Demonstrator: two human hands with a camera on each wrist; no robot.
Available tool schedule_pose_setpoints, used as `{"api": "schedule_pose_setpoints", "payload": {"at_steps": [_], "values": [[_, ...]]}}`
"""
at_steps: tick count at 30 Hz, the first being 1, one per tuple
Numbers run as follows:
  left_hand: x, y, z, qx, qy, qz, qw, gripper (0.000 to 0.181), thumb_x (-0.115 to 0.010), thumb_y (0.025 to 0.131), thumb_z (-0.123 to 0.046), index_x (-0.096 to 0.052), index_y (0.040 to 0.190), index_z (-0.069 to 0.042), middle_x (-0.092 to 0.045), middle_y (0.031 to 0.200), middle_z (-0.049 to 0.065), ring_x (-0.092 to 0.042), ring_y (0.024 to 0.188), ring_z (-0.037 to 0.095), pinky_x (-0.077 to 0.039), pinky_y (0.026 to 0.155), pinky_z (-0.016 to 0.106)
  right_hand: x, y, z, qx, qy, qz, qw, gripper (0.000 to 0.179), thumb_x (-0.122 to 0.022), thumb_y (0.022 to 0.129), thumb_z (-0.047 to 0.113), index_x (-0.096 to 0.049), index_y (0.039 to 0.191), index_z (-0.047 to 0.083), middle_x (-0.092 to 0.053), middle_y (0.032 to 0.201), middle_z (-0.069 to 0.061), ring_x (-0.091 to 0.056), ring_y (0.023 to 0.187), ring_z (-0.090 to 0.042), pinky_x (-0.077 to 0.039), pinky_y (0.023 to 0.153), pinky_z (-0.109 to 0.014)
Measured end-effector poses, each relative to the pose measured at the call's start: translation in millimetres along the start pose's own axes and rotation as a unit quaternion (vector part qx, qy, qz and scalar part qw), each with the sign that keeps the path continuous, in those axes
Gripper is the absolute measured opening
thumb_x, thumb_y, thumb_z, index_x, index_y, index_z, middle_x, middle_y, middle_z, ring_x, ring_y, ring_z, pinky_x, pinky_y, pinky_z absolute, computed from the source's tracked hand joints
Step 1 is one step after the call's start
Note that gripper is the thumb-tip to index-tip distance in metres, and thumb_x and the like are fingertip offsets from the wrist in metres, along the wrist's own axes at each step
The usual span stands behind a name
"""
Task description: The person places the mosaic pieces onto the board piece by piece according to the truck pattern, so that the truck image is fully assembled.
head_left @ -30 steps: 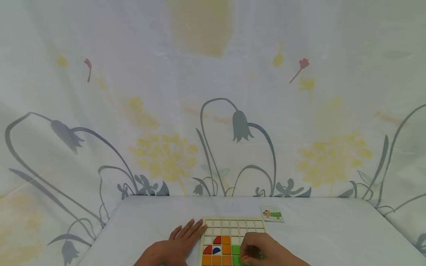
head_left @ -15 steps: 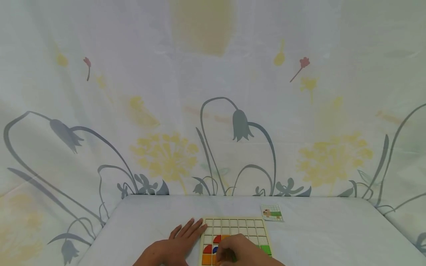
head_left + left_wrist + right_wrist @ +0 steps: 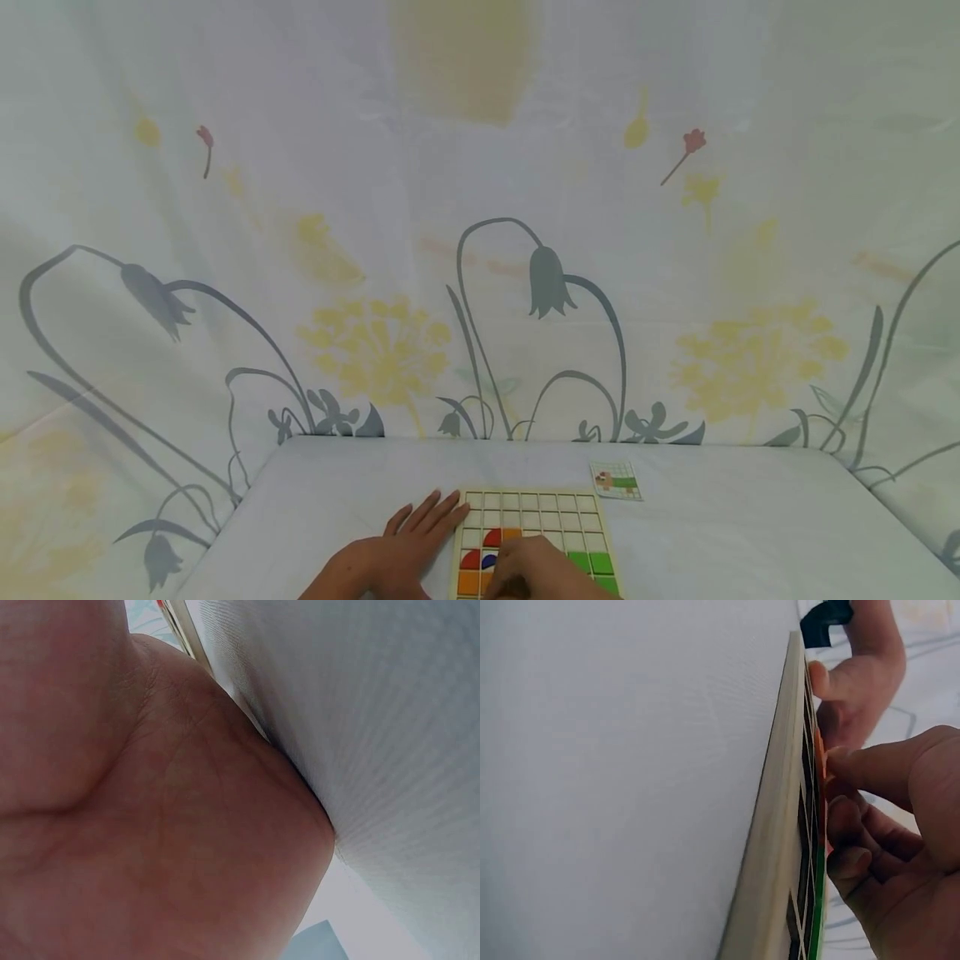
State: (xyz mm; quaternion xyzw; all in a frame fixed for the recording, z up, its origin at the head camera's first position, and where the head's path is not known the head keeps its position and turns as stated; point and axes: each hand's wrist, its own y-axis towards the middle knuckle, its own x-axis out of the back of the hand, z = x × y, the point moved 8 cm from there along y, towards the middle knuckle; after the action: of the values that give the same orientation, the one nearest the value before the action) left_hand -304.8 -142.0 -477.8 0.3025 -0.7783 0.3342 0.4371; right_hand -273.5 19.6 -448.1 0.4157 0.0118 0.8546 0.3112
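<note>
A pale gridded board (image 3: 551,502) lies on the white table, with coloured tiles in several cells. My left hand (image 3: 397,554) is spread on the table to its left, fingers straight and fingertips at the board's edge. Over the lower part of the board, my right hand (image 3: 543,567) is bent down with curled fingers. In the right wrist view, these fingertips (image 3: 844,763) pinch an orange tile (image 3: 821,750) at the board's surface. Red pieces (image 3: 471,559), a blue-and-white piece (image 3: 489,562) and green tiles (image 3: 602,563) show around the right hand, which hides the middle cells.
A small picture card (image 3: 617,482) lies on the table (image 3: 712,517) beyond the board's far right corner. Behind the table hangs a white flower-print cloth (image 3: 480,333). In the right wrist view, a dark band (image 3: 826,621) sits by the left wrist.
My right hand has moved left across the board from the green tiles, carrying the orange tile, then slightly further down and left. The left hand stays in place.
</note>
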Motion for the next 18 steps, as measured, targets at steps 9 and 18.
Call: {"api": "schedule_pose_setpoints", "payload": {"at_steps": [9, 18], "values": [[-1.2, 4.4, -4.3, 0.023, -0.004, 0.015, 0.9996, 0.121, -0.085, 0.081, -0.065, -0.013, 0.172, -0.032, -0.005, 0.179, -0.009, -0.004, 0.165, 0.027, -0.012, 0.126, 0.065, 36, -49.9, -14, -0.058, 0.064, -0.022, 0.996, 0.011, -0.072, 0.099, 0.012, -0.082, 0.097, 0.014, -0.065, 0.089, 0.017, -0.058, 0.078, 0.006, -0.052, 0.069, -0.02], [-0.1, -0.4, -4.3, 0.013, -0.009, 0.014, 0.9998, 0.117, -0.085, 0.084, -0.06, -0.014, 0.172, -0.029, -0.006, 0.179, -0.007, -0.005, 0.165, 0.028, -0.013, 0.126, 0.065, 72, -130.6, -37, -0.067, 0.107, -0.07, 0.9895, 0.017, -0.066, 0.101, 0.001, -0.076, 0.099, 0.015, -0.069, 0.087, 0.013, -0.059, 0.069, 0.007, -0.054, 0.055, -0.025]]}}
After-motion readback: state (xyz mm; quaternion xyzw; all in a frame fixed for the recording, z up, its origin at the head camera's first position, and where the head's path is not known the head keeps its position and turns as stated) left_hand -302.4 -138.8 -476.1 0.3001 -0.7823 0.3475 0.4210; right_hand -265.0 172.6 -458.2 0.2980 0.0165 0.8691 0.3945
